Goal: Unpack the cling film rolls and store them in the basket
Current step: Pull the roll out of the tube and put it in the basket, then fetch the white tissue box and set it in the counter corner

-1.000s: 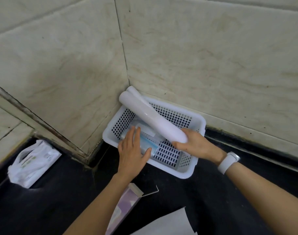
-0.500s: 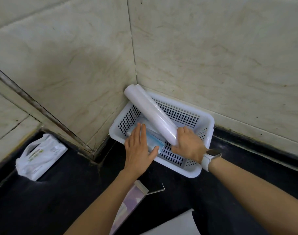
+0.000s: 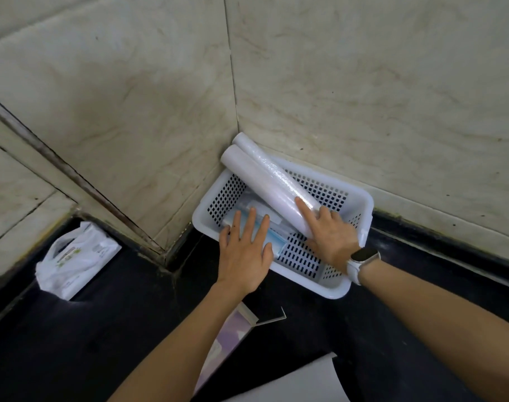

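A white perforated basket [image 3: 336, 291] sits in the wall corner on the dark counter. Two white cling film rolls lie side by side in it, their upper ends propped over the far left corner against the wall. The nearer roll [image 3: 262, 184] has my right hand [image 3: 331, 237] closed over its lower end, index finger stretched along it. The farther roll [image 3: 266, 158] is glossy and lies free. My left hand [image 3: 244, 253] lies flat, fingers apart, across the basket's near rim and a blue and white packet [image 3: 276, 245] inside.
An open purple carton [image 3: 230, 335] lies on the counter under my left forearm, beside a white sheet [image 3: 299, 384]. A white plastic-wrapped pack [image 3: 73, 256] sits at the left by a wall ledge. Tiled walls close in behind the basket.
My right hand has lowered the nearer roll into the basket beside the other roll and turned palm-down over its end. My left hand has stayed flat on the near rim.
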Demonstrator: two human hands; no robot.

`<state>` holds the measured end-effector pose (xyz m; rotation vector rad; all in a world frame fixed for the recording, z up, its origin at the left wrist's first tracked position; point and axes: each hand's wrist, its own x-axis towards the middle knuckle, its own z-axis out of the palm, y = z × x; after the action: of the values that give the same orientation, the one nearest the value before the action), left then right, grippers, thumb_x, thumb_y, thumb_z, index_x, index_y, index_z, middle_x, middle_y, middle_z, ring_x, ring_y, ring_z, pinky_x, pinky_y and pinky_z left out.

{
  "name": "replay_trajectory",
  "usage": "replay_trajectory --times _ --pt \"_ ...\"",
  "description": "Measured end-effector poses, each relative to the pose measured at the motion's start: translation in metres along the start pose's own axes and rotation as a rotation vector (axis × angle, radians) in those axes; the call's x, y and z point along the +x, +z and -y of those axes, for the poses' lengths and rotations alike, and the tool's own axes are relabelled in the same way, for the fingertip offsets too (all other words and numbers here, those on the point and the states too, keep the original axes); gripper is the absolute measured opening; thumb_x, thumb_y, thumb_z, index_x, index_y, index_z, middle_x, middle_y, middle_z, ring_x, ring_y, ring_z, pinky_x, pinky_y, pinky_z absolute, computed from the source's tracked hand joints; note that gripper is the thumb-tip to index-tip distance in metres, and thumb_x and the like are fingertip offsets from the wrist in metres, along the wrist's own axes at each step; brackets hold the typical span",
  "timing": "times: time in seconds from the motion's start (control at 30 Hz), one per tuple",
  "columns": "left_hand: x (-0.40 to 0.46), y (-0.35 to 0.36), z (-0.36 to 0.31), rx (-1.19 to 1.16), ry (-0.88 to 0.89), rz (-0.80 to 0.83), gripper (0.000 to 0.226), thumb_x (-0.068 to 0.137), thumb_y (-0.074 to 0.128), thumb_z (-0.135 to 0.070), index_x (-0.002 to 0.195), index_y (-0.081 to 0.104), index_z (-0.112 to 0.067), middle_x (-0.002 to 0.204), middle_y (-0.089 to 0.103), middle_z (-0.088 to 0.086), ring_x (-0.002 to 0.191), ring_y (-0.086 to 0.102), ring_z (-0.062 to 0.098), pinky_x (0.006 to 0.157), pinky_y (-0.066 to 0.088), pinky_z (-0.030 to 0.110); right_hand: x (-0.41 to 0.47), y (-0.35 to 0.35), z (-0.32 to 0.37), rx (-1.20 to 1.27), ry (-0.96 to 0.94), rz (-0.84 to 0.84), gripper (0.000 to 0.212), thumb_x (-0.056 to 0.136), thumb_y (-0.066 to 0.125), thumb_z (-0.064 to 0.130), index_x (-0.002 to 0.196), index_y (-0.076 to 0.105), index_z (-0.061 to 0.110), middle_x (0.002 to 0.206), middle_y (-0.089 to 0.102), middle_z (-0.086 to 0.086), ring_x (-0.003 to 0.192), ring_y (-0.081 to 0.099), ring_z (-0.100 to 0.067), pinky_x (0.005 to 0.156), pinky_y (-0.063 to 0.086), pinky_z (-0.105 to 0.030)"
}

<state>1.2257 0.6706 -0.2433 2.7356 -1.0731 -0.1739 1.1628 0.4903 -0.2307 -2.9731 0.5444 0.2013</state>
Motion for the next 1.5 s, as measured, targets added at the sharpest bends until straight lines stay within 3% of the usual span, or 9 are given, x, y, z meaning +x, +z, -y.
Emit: replay_trajectory --times 0.1,0.27,0.47,0.6,0.67,0.77,1.07,1.3,1.5 --pt "0.001 0.002 0.000 0.004 0.007 0.014 0.056 0.094 0.024 -0.038 0.146 0.005 -0.028 0.158 0.002 0.005 0.145 -0.004 0.027 0.115 0.006 0.049 0.005 0.012 0.002 -0.061 0.057 -0.029 0.101 0.080 0.061 0.015 0.135 -0.022 0.036 0.124 0.040 -0.018 0.107 0.046 -0.033 0.081 0.048 -0.046" --pt "0.001 0.002 0.001 0.004 0.007 0.032 0.057 0.093 0.024 -0.039 0.146 0.007 -0.026 0.158 0.004 0.005 0.144 -0.002 0.029 0.115 0.006 0.050 0.013 0.008 -0.010 -0.166 -0.050 0.034 0.101 0.080 0.057 0.050 0.134 -0.027 0.032 0.131 0.035 -0.014 0.110 0.043 -0.029 0.086 0.047 -0.042" --pt "0.000 -0.028 -0.008 -0.061 -0.049 0.223 0.055 0.094 0.031 -0.035 0.145 0.015 -0.020 0.157 0.006 0.008 0.144 -0.002 0.028 0.116 0.001 0.052 -0.040 -0.025 -0.010 0.138 -0.079 0.006 0.060 0.091 0.045 0.031 0.142 0.015 0.017 0.142 0.035 -0.013 0.126 0.037 -0.031 0.104 0.034 -0.045" --pt "-0.038 -0.060 -0.045 -0.321 -0.016 -0.056 0.042 0.091 0.041 -0.024 0.133 0.043 -0.015 0.143 0.043 0.007 0.133 0.035 0.021 0.114 0.019 0.046 -0.124 -0.043 -0.005 0.636 0.083 -0.303 0.034 0.090 0.045 0.015 0.123 0.049 0.015 0.116 0.060 -0.007 0.107 0.054 -0.020 0.090 0.041 -0.019" --pt "-0.070 -0.063 -0.072 -0.432 0.061 -0.152 0.037 0.089 0.048 -0.020 0.125 0.052 -0.012 0.129 0.056 0.008 0.121 0.049 0.023 0.106 0.034 0.044 -0.174 -0.034 -0.006 0.703 0.243 -0.382 0.031 0.089 0.047 0.011 0.119 0.055 0.014 0.113 0.062 -0.006 0.107 0.056 -0.019 0.091 0.038 -0.017" --pt "-0.117 -0.043 -0.120 -0.479 0.208 -0.093 0.034 0.087 0.050 -0.019 0.120 0.056 -0.012 0.122 0.061 0.007 0.115 0.054 0.024 0.101 0.040 0.041 -0.251 -0.010 -0.015 0.717 0.492 -0.316 0.033 0.089 0.048 0.009 0.121 0.053 0.007 0.124 0.060 -0.011 0.116 0.053 -0.025 0.098 0.035 -0.026" --pt "-0.214 0.044 -0.301 -0.275 0.656 0.576 0.043 0.094 0.040 -0.029 0.136 0.039 -0.017 0.142 0.041 0.001 0.130 0.038 0.021 0.108 0.031 0.039 -0.497 0.030 -0.087 0.748 1.110 -0.229 0.035 0.092 0.045 0.016 0.126 0.049 0.008 0.132 0.054 -0.012 0.122 0.049 -0.024 0.103 0.034 -0.029" --pt "-0.288 0.087 -0.484 -0.202 0.976 0.707 0.044 0.094 0.041 -0.028 0.136 0.039 -0.016 0.142 0.042 0.003 0.129 0.039 0.022 0.108 0.033 0.040 -0.655 0.054 -0.175 0.748 1.425 -0.406 0.032 0.091 0.044 0.016 0.121 0.053 0.010 0.129 0.056 -0.011 0.119 0.051 -0.026 0.099 0.036 -0.029" --pt "-0.370 0.140 -0.671 -0.245 1.029 0.778 0.040 0.094 0.041 -0.027 0.132 0.043 -0.016 0.139 0.045 0.003 0.126 0.044 0.021 0.104 0.036 0.036 -0.785 0.071 -0.294 0.773 1.489 -0.485 0.031 0.090 0.045 0.015 0.119 0.055 0.010 0.125 0.058 -0.012 0.116 0.053 -0.026 0.098 0.037 -0.029"
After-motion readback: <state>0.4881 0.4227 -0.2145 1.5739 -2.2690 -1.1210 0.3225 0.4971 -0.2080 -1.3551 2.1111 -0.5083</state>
